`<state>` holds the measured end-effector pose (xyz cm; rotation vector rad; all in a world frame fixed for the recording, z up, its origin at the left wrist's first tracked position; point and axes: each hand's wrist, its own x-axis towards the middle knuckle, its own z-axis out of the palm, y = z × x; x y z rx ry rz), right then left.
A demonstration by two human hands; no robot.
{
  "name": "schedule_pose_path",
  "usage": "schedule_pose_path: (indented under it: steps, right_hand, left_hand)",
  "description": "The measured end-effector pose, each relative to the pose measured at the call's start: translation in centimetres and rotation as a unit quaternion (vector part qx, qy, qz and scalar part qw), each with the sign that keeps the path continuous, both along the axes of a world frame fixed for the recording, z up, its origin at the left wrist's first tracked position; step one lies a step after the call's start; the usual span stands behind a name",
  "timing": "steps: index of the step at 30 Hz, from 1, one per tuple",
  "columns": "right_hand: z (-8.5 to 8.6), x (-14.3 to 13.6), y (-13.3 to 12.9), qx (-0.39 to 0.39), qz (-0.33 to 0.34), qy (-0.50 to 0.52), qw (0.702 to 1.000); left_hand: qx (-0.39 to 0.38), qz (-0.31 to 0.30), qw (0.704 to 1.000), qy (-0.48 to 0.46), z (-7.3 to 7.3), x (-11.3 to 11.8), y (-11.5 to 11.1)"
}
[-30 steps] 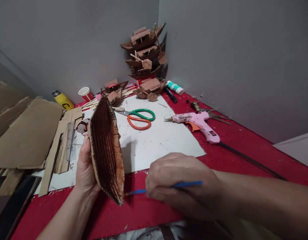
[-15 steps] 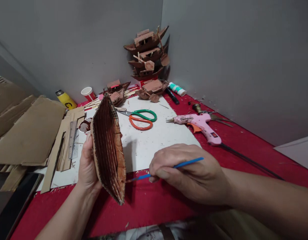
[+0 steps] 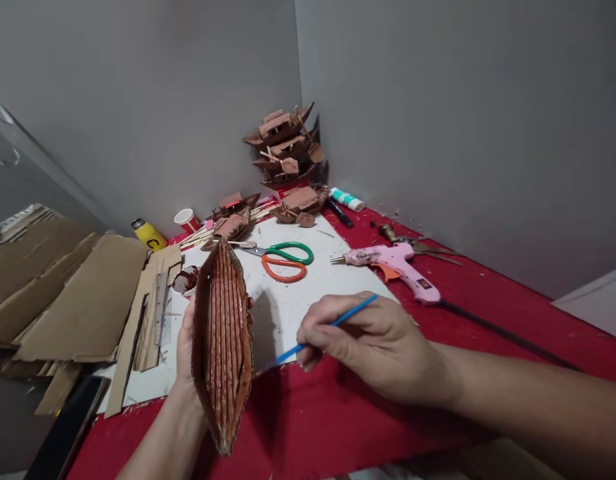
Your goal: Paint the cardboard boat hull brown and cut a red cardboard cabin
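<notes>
A brown-painted cardboard boat hull stands on end in the head view, its ribbed inside facing me. My left hand grips it from behind on the left, with fingertips showing past its right edge. Between the thumb and fingers of my right hand is a thin blue paintbrush. The brush tip is at the hull's lower right edge; whether it touches is hard to tell. Just beyond the left hand stands a small cup of brown paint, partly covered by the hull.
Scissors lie on a white board. A pink glue gun rests to the right, its cord trailing. Finished model boats are stacked in the far corner. Cardboard sheets and a ruler lie left; a yellow bottle stands behind.
The hull has turned so its inside faces me more squarely. My view has shifted, so the table's things sit lower. The brush stays near the hull's right edge.
</notes>
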<state>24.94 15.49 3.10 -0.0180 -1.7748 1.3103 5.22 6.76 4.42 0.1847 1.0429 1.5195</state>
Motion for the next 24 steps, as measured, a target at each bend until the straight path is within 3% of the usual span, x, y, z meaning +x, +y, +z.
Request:
schedule_pose_path:
  steps: [3, 7, 13, 19, 24]
  right_hand:
    - [0.1, -0.3, 0.7, 0.009, -0.062, 0.014, 0.998]
    - [0.7, -0.3, 1.5, -0.056, -0.129, 0.062, 0.988]
    - [0.7, -0.4, 1.6, -0.126, -0.033, 0.024, 0.991]
    - [0.6, -1.0, 3.4, -0.148, -0.135, 0.102, 0.974]
    - [0.6, -1.1, 3.8, -0.156, -0.137, 0.146, 0.967]
  left_hand:
    - [0.037, -0.046, 0.998, -0.015, -1.1, -0.8, 0.0]
    - [0.102, -0.072, 0.992, -0.027, -2.7, -2.1, -0.1]
    - [0.12, -0.067, 0.99, -0.002, -3.2, -3.2, -0.3]
    - [0.102, -0.078, 0.991, 0.04, -3.9, -4.3, 0.0]
    - [0.094, -0.077, 0.988, 0.098, -4.0, -4.5, -0.2]
